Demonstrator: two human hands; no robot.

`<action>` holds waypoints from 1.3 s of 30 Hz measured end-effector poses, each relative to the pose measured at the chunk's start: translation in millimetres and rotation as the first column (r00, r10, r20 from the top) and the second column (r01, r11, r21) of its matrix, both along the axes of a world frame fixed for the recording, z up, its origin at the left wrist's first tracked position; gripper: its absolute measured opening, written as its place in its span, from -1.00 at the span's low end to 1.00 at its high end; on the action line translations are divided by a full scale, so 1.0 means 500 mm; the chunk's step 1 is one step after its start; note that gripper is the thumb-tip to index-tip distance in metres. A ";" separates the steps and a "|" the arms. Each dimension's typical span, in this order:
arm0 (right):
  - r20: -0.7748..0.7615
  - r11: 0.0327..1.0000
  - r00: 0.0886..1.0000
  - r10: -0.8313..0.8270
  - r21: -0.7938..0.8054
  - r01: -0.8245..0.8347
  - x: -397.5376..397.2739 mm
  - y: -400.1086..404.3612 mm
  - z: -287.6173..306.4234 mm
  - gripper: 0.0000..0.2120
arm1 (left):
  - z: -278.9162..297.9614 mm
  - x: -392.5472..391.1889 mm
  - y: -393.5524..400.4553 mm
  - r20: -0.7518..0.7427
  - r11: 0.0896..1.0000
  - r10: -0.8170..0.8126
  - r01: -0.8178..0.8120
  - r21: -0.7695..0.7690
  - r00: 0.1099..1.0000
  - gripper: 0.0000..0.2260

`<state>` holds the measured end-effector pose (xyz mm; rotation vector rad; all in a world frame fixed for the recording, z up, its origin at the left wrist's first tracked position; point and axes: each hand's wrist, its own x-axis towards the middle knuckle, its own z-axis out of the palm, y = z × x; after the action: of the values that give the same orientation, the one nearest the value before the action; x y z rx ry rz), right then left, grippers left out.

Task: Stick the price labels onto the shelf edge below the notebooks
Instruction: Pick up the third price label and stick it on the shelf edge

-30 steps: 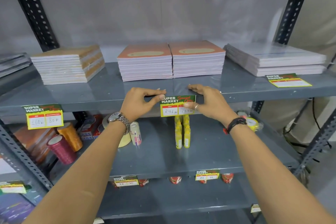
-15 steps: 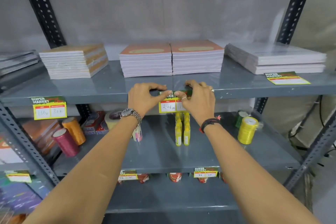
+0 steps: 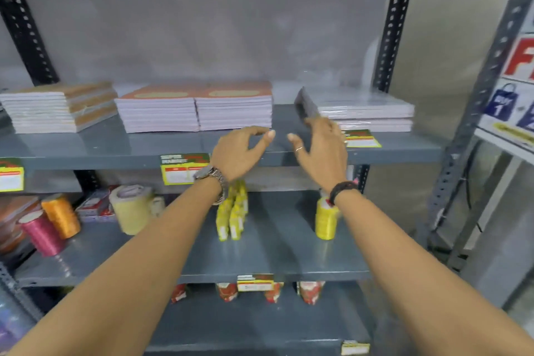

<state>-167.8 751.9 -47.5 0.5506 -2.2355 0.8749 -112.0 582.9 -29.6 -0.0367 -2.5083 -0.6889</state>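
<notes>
Three groups of notebooks lie on the grey shelf (image 3: 144, 150): a brown stack (image 3: 57, 108) at left, two orange-covered stacks (image 3: 196, 110) in the middle, a white wrapped stack (image 3: 364, 111) at right. A yellow-green price label (image 3: 182, 169) hangs on the shelf edge under the orange stacks, another label (image 3: 11, 175) at far left. A loose label (image 3: 362, 139) lies flat on the shelf before the white stack. My left hand (image 3: 237, 153) hovers empty over the shelf edge, fingers curled. My right hand (image 3: 323, 150) is spread beside the loose label, partly covering it.
On the lower shelf stand pink (image 3: 42, 233) and orange (image 3: 62, 215) thread spools, a tape roll (image 3: 131, 208), yellow packets (image 3: 232, 214) and a yellow spool (image 3: 326, 218). A black upright (image 3: 388, 35) bounds the bay at right; a second rack post (image 3: 479, 101) stands further right.
Both hands have left the middle label, which stays stuck on the shelf edge, and moved right toward the loose label. The view has swung right.
</notes>
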 end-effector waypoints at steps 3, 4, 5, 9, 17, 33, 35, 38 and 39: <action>0.102 0.986 0.983 -0.155 0.068 0.149 -0.059 0.126 0.031 -0.57 | -0.002 -0.068 0.112 0.118 0.983 -0.071 0.049 0.177 0.991 -0.62; 0.167 0.983 0.970 -0.178 0.071 0.169 -0.078 0.157 0.038 -0.58 | -0.005 -0.087 0.136 0.136 0.981 -0.065 0.038 0.191 0.989 -0.61; 0.227 0.981 0.955 -0.191 0.078 0.177 -0.095 0.185 0.044 -0.58 | -0.006 -0.101 0.158 0.154 0.983 -0.047 0.018 0.183 0.987 -0.60; 0.428 0.992 0.895 -0.123 0.060 0.108 -0.148 0.256 0.064 -0.61 | 0.001 -0.157 0.207 0.217 0.978 0.059 -0.099 0.181 0.975 -0.61; 0.601 0.989 0.799 0.013 -0.125 0.078 -0.204 0.272 0.063 -0.58 | 0.004 -0.212 0.225 0.233 0.930 0.134 -0.203 0.307 0.963 -0.64; 0.542 0.926 0.790 0.287 -0.367 -0.085 -0.177 0.323 0.071 -0.83 | 0.004 -0.189 0.244 0.182 0.907 0.063 -0.132 0.401 0.981 -0.64; 0.492 0.958 0.837 0.238 -0.263 -0.118 -0.154 0.355 0.062 -0.85 | -0.010 -0.165 0.252 0.142 0.947 0.011 -0.056 0.317 0.990 -0.69; 0.429 0.977 0.879 0.210 -0.115 -0.178 -0.128 0.390 0.047 -0.85 | -0.022 -0.134 0.264 0.042 0.981 -0.037 0.028 0.190 0.998 -0.76; 0.419 0.978 0.884 0.209 -0.091 -0.188 -0.123 0.397 0.040 -0.85 | -0.029 -0.129 0.269 0.021 0.984 -0.051 0.046 0.171 0.999 -0.78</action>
<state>-229.4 950.5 -27.4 0.6207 -2.5721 1.2534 -176.3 717.5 -44.1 -0.0277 -2.4696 -0.9268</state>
